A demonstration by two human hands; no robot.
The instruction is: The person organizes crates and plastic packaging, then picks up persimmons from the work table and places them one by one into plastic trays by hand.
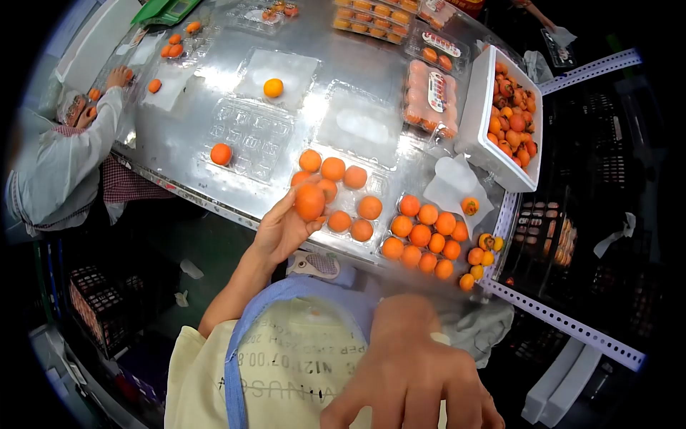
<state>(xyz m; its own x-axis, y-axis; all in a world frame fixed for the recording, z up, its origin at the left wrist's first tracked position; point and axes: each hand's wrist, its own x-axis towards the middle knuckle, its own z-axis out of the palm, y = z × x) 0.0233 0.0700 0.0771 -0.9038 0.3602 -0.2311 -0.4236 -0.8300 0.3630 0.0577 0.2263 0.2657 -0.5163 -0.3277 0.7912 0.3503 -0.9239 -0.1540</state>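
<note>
As your left hand (284,225) grasps a persimmon (309,201) over the nine-o'clock side of a clear plastic tray (350,196), your right hand (421,357) splays at five o'clock, any grip impossible to tell; a fruit-filled foam box (480,114) stands at two.

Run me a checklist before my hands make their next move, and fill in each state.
1. Left hand grips the orange fruit: ok, held between thumb and fingers.
2. Right hand free: cannot tell; it is blurred near the camera, palm hidden.
3. Gap in the clear tray beside the left hand: ok, bare space shows among its fruits.
4. Held fruit unblemished all round: cannot tell, far side hidden.
5. Co-worker's hand out of the way: ok, at the table's far left.
</note>
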